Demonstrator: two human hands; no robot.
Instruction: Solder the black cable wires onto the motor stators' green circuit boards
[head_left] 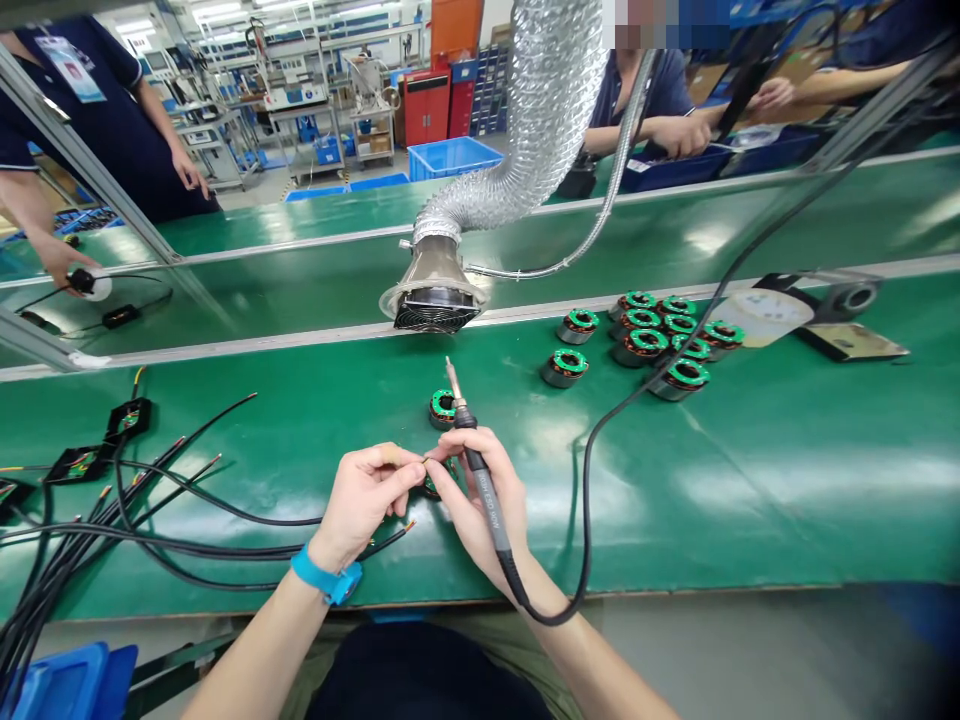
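Observation:
My right hand (pixel 480 500) is shut around the grey handle of a soldering iron (pixel 472 460), whose metal tip points up and away over a green-wound motor stator (pixel 442 408). My left hand (pixel 364 505), with a blue wrist strap (pixel 326 577) on it, pinches a thin wire end (pixel 421 462) close to my right fingertips. A second stator (pixel 431 487) is mostly hidden beneath my hands. Loose black cables (pixel 187 540) with stripped coloured ends lie to the left of my left hand, and one ends just below it.
Several stators (pixel 645 340) stand on the green belt at the right, beside a solder spool (pixel 765 315). A fume extractor hood (pixel 435 295) with a silver duct sits ahead of me. Small black parts (pixel 127 418) lie at the left. Co-workers' hands (pixel 679 135) work beyond the belts.

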